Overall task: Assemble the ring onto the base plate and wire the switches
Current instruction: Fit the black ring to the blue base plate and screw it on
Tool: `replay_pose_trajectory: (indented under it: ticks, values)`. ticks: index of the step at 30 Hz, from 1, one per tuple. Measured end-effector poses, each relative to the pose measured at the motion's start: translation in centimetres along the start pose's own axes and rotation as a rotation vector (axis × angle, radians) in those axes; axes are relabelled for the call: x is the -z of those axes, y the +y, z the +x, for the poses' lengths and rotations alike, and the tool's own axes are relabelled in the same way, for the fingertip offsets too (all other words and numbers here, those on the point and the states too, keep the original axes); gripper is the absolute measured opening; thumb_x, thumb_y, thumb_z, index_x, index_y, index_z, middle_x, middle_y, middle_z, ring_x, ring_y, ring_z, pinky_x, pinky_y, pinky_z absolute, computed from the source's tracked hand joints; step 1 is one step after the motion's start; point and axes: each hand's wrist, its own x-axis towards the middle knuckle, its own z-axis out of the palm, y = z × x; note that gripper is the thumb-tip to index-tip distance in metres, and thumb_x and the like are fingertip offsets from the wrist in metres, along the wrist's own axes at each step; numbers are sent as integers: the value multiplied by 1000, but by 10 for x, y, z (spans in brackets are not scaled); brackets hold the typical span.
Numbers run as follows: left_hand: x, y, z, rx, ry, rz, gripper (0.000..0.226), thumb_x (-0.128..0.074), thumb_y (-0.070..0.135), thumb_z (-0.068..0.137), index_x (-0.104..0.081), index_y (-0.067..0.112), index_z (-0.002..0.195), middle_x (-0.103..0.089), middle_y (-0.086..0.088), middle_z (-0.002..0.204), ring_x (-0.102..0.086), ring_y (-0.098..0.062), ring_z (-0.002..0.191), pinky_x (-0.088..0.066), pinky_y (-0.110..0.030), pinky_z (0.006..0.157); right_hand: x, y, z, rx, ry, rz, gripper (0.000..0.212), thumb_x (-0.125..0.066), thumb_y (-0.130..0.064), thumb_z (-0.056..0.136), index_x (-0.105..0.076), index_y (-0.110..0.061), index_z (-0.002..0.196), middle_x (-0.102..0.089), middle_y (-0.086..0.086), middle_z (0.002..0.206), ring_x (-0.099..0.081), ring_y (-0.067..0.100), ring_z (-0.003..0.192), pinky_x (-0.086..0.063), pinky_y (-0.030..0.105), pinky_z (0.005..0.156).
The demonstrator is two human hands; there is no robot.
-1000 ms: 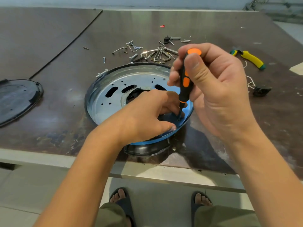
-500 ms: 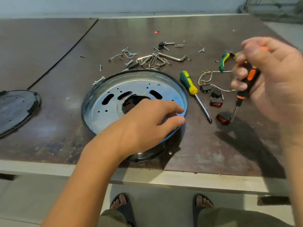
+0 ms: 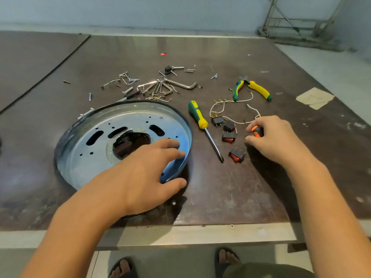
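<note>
Base plate (image 3: 90, 157) under left hand (image 3: 146, 177); right hand (image 3: 279, 141) apparently enclosing orange screwdriver (image 3: 256, 131).

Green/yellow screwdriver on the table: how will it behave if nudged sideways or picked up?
The green-and-yellow screwdriver lies flat on the smooth table with a round shaft, so a sideways nudge would probably roll it, perhaps into the rocker switches beside it. It looks rigid; the textured green grip should hold well.

One head-worn wide-angle view looks forward and down, close over the tabletop (image 3: 230, 193), feet at the frame's bottom.
</note>
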Motion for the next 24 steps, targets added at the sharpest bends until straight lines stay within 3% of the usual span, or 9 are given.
replay_pose_trajectory:
  ticks: [3,6,11,14,19,24]
  values:
    - [0,1,0,2,41,17,45,-62,51,87,-63,29,127,-39,18,151,-43,-9,137,-36,-29,112,-4,3,3,-14,-30,-21,37,-71,-26,91,-63,-23,127,-60,7,134,-50,29,128,-43,39,102]
    - [-2,2,1,30,86,14,36,-65,47,85,-72,25,113,-49,15,146,-46,-9,135,-41,-38,111,-5,1,5,22,-29,3,45,-68,-26,94,-56,-28,137,-57,2,140,-48,27,132,-43,42,105]
    - [-3,2,2,40,136,-20,26,-72,41,82,-79,20,95,-60,9,136,-52,-7,130,-46,-43,106,-6,0,5,84,-109,-65,39,-62,-32,97,-57,-41,134,-59,-2,136,-55,23,122,-49,44,101]
    - [0,4,1,39,146,-25,22,-72,41,81,-80,21,87,-64,9,132,-57,-8,124,-50,-44,101,-3,2,7,62,-150,-46,37,-62,-28,98,-60,-35,134,-56,-1,143,-52,24,129,-45,41,106]
    - [1,6,1,56,148,-44,22,-75,40,79,-81,22,89,-66,9,128,-62,-11,117,-53,-44,96,7,17,12,7,-119,-10,36,-66,-24,96,-62,-24,131,-58,6,137,-52,27,126,-43,35,100]
    - [2,5,1,65,132,-50,27,-74,45,78,-80,24,94,-66,13,127,-62,-9,115,-50,-31,99,10,25,9,55,-140,8,47,-63,-24,97,-53,-35,141,-53,1,143,-49,23,129,-40,34,99]
